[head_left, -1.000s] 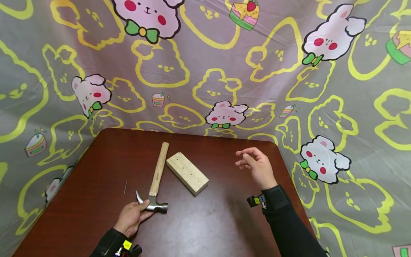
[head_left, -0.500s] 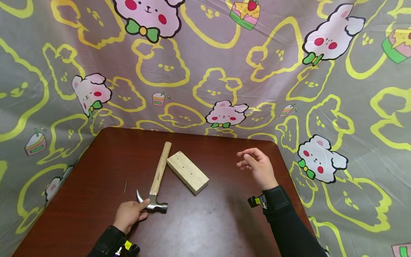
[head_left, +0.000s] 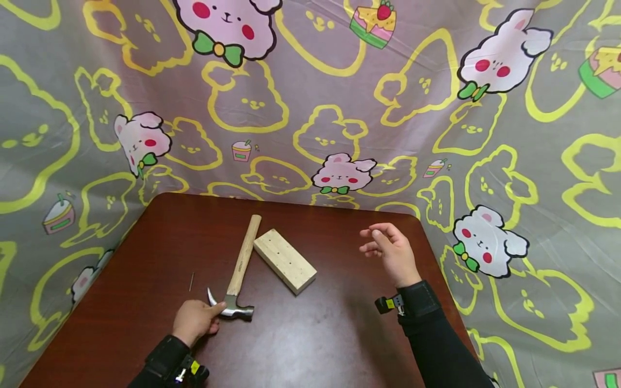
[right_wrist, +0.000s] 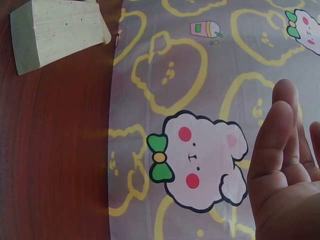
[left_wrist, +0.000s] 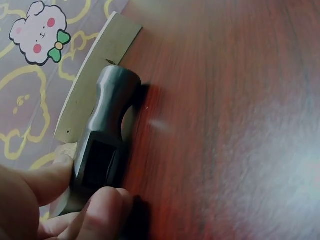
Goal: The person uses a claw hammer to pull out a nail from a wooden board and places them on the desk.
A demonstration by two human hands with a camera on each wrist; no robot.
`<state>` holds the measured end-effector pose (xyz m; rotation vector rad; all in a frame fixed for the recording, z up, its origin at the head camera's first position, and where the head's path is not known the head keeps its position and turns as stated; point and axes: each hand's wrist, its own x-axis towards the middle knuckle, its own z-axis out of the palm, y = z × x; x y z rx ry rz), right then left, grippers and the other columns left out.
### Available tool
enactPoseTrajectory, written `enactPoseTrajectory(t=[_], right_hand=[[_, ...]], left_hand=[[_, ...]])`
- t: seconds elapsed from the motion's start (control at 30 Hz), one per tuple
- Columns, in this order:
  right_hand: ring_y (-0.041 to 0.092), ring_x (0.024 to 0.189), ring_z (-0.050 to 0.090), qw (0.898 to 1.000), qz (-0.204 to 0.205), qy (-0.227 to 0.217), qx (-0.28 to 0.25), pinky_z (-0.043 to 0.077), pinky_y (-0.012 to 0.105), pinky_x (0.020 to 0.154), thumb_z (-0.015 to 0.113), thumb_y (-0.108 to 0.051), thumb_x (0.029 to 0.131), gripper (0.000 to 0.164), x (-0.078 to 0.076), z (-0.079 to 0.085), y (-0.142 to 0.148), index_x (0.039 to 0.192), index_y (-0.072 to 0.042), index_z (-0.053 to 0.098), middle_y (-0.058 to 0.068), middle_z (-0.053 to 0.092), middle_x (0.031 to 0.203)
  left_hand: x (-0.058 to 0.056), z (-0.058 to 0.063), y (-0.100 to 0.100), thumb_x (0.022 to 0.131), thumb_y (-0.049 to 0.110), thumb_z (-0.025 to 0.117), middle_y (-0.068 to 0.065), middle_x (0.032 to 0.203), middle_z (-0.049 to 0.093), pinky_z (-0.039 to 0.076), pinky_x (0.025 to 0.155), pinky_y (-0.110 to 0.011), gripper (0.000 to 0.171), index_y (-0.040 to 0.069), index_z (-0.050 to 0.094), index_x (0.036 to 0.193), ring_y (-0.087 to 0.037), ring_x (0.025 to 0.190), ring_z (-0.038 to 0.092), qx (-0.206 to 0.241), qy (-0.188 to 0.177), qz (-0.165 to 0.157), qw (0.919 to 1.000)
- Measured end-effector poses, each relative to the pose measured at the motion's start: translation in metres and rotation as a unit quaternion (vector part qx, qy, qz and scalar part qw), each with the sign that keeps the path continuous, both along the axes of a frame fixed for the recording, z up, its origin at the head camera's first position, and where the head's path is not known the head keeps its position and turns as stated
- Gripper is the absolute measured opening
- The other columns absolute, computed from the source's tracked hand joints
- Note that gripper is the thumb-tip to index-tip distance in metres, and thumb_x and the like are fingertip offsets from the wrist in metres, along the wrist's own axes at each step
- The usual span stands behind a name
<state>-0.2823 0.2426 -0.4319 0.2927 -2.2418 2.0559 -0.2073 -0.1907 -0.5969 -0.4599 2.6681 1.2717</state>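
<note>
A claw hammer [head_left: 242,265] with a wooden handle lies on the table, its handle pointing to the far side and its steel head nearest me. My left hand [head_left: 195,321] pinches the head by the claw side, thumb on top. In the left wrist view, thumb and fingertips sit on either side of the hammer head [left_wrist: 107,125]. Just right of the handle is a pale wooden block [head_left: 285,261] with several small dark holes or marks in its top. Over the table's right side, my right hand [head_left: 393,253] hovers with relaxed, slightly bent fingers and holds nothing.
A thin nail [head_left: 191,282] lies left of the hammer. The dark red-brown table [head_left: 330,334] has rounded far corners. A patterned cloth [head_left: 301,70] with rabbits hangs close behind it and along both sides.
The hammer's handle end has swung slightly right, closer to the block. My left hand's fingers have drawn back a little from under the head. The right hand stays almost still.
</note>
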Motion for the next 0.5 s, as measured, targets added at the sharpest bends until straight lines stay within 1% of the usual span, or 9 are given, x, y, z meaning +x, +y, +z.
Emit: enactPoseTrajectory(t=[0.07,0.17,0.27,0.33,0.4,0.5], right_hand=[[0.046,0.086,0.064,1.000,0.002,0.005,-0.004,0.057,0.039,0.074,0.049,-0.032,0.103,0.040,0.001,0.000,0.000,0.120,0.004,0.053,0.027,0.061,0.117],[0.045,0.085,0.064,1.000,0.006,0.009,-0.011,0.057,0.040,0.074,0.046,-0.035,0.103,0.045,0.001,-0.002,0.001,0.120,0.006,0.052,0.026,0.062,0.116],[0.045,0.085,0.064,1.000,0.009,0.011,-0.005,0.057,0.043,0.074,0.046,-0.036,0.103,0.046,0.000,-0.004,0.002,0.120,0.006,0.053,0.027,0.062,0.116],[0.044,0.085,0.065,1.000,0.004,0.014,0.011,0.057,0.045,0.075,0.046,-0.037,0.103,0.045,-0.002,-0.005,0.003,0.119,0.005,0.054,0.026,0.062,0.115],[0.043,0.084,0.065,0.999,-0.003,0.020,0.034,0.056,0.048,0.075,0.046,-0.036,0.103,0.043,-0.006,-0.007,0.004,0.118,0.004,0.055,0.026,0.063,0.114],[0.041,0.086,0.066,0.997,-0.014,0.023,0.074,0.055,0.051,0.077,0.047,-0.035,0.103,0.041,-0.013,-0.011,0.008,0.118,0.001,0.057,0.024,0.064,0.112]], left_hand=[[-0.002,0.002,-0.001,0.092,0.035,0.065,0.000,0.049,0.061,0.042,0.048,-0.026,0.044,0.008,0.067,0.058,-0.016,0.046,0.062,-0.014,-0.007,-0.015,0.9998],[-0.003,0.009,-0.003,0.092,0.037,0.065,0.003,0.046,0.057,0.038,0.046,-0.028,0.045,0.010,0.066,0.055,-0.014,0.043,0.059,-0.062,-0.015,-0.041,0.9971],[-0.003,0.018,-0.008,0.092,0.034,0.063,0.006,0.045,0.056,0.036,0.045,-0.030,0.045,0.013,0.065,0.053,-0.014,0.042,0.055,-0.104,-0.013,-0.057,0.9928],[-0.004,0.026,-0.012,0.093,0.031,0.061,0.007,0.047,0.055,0.036,0.044,-0.031,0.043,0.015,0.065,0.054,-0.014,0.043,0.053,-0.128,0.002,-0.066,0.9895],[-0.008,0.033,-0.015,0.095,0.028,0.059,0.007,0.049,0.055,0.035,0.045,-0.032,0.042,0.015,0.065,0.055,-0.015,0.045,0.051,-0.150,0.028,-0.074,0.9855],[-0.018,0.048,-0.016,0.096,0.026,0.058,0.006,0.054,0.054,0.034,0.047,-0.032,0.039,0.014,0.066,0.060,-0.016,0.050,0.048,-0.177,0.078,-0.084,0.9774]])
